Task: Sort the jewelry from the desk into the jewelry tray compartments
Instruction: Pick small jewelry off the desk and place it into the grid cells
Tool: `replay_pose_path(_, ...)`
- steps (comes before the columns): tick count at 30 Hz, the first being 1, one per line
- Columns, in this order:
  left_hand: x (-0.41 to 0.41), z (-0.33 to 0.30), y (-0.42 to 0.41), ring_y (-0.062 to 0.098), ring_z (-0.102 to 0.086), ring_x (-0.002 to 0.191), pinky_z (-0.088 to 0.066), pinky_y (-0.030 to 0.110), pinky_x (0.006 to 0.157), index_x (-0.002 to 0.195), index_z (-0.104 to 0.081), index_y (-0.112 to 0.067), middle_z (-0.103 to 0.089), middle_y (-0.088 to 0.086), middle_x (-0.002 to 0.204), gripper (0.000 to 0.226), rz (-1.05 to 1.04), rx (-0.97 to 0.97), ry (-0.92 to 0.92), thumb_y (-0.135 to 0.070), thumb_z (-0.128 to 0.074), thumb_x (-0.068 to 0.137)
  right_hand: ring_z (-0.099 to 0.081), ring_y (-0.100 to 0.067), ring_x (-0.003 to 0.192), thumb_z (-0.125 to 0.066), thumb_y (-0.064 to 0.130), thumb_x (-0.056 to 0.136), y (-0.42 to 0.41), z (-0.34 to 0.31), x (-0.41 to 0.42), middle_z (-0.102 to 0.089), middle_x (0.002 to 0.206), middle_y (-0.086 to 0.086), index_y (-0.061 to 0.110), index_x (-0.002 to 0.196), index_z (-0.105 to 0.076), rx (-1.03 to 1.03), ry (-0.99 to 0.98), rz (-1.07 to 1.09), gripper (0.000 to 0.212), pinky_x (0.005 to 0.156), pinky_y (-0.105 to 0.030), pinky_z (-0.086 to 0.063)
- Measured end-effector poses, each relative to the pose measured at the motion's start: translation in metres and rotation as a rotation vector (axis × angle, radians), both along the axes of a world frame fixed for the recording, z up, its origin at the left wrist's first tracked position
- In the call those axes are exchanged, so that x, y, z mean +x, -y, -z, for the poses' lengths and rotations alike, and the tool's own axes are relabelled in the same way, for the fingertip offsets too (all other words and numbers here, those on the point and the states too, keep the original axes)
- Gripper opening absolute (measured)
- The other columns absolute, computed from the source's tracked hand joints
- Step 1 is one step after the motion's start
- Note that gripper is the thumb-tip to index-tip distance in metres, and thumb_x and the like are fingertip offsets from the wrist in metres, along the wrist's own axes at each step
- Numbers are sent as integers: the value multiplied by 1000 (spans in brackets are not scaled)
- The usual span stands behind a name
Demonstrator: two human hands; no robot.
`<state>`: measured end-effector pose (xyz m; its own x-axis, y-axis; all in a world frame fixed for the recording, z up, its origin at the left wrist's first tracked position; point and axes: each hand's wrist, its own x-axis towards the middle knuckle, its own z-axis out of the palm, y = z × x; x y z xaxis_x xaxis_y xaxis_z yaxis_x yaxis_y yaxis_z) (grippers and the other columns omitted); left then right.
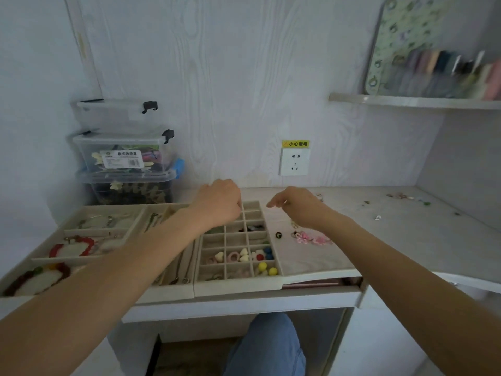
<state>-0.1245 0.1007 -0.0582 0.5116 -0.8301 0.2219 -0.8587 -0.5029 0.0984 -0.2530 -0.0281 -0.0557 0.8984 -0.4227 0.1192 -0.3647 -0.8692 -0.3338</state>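
Jewelry [314, 238] lies loose on the bench [379, 240]: a pink tangle just right of the gridded jewelry tray [238, 286], a small dark piece [278, 235] beside the tray's right wall, and tiny bits scattered well apart toward the far right corner. The tray's small compartments hold colored beads, white hearts and rings. Left of it, wider trays carry red bracelets [71, 246] and chains. The left hand [217, 203] hovers over the tray's far compartments, its fingers curled under; whether they hold anything I cannot tell. The right hand [298, 206] hangs above the bench beside the tray, fingers bent downward, forefinger pointing left; any grip is hidden.
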Motion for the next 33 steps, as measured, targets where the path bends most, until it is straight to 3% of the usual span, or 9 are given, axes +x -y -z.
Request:
replay_pose_path(6, -49, -8, 85, 23, -59, 85, -48, 36, 80, 81, -54, -13, -57, 5, 90, 16, 72, 8, -93, -3, -42, 86, -51, -22, 122, -35, 6, 99, 60, 3, -57, -52, 137, -7, 14, 125, -61, 26, 39, 190, 37, 92, -23, -38)
replay_pose_path(10, -79, -2, 154, 27, -61, 84, -51, 34, 77, 82, -52, -13, -57, 5, 86, 13, 197, -4, -221, -5, -43, 86, -49, -24, 123, -41, 13, 98, 110, 16, -97, -51, 135, -10, 13, 129, -55, 38, 47, 365, 34, 101, -29, -36)
replay_pose_path(14, -101, 8, 215, 19, -51, 81, -38, 28, 73, 69, -44, -22, -48, 4, 89, 25, 289, -17, -308, -3, -42, 86, -46, -25, 124, -45, 19, 97, 157, 27, -136, -48, 137, -11, 15, 134, -48, 29, 66, 537, 37, 102, -32, -36)
replay_pose_path(15, -107, 9, 228, 21, -54, 87, -38, 29, 75, 73, -54, -19, -53, 6, 94, 23, 303, -6, -329, -4, -42, 87, -43, -25, 127, -46, 20, 97, 166, 28, -144, -45, 140, -11, 15, 136, -46, 27, 59, 573, 39, 104, -33, -34)
replay_pose_path(16, -112, 10, 243, 24, -57, 98, -40, 29, 80, 91, -65, -11, -59, 9, 106, 23, 328, -3, -342, -5, -43, 88, -40, -26, 130, -46, 20, 97, 177, 29, -152, -42, 143, -11, 14, 138, -42, 23, 49, 607, 42, 106, -33, -32)
replay_pose_path(17, -119, 10, 256, 27, -56, 110, -41, 29, 87, 112, -63, -6, -58, 11, 122, 29, 347, 0, -351, -7, -44, 91, -37, -28, 132, -45, 20, 97, 187, 29, -160, -39, 145, -12, 14, 140, -39, 19, 39, 638, 44, 107, -34, -31)
replay_pose_path(19, -132, 9, 280, 26, -49, 123, -39, 28, 98, 133, -51, -8, -49, 10, 138, 40, 387, 28, -352, -11, -44, 93, -37, -31, 132, -44, 20, 98, 208, 29, -171, -36, 145, -15, 12, 143, -34, 13, 27, 696, 47, 106, -34, -31)
replay_pose_path(25, -161, 21, 349, 27, -34, 133, -31, 41, 109, 144, -35, -28, -36, 4, 148, 52, 503, 144, -302, -19, -43, 93, -31, -29, 138, -48, 23, 95, 269, 40, -182, -29, 152, -11, 16, 148, -24, 64, -55, 787, 59, 111, -35, -27)
replay_pose_path(33, -163, 39, 419, 25, -4, 144, -9, 44, 114, 149, -16, -30, -8, 1, 158, 55, 514, 266, -141, -31, -35, 97, -24, -21, 142, -33, 20, 98, 318, 63, -165, -26, 154, -3, 18, 148, -22, -60, -212, 738, 52, 116, -39, -14)
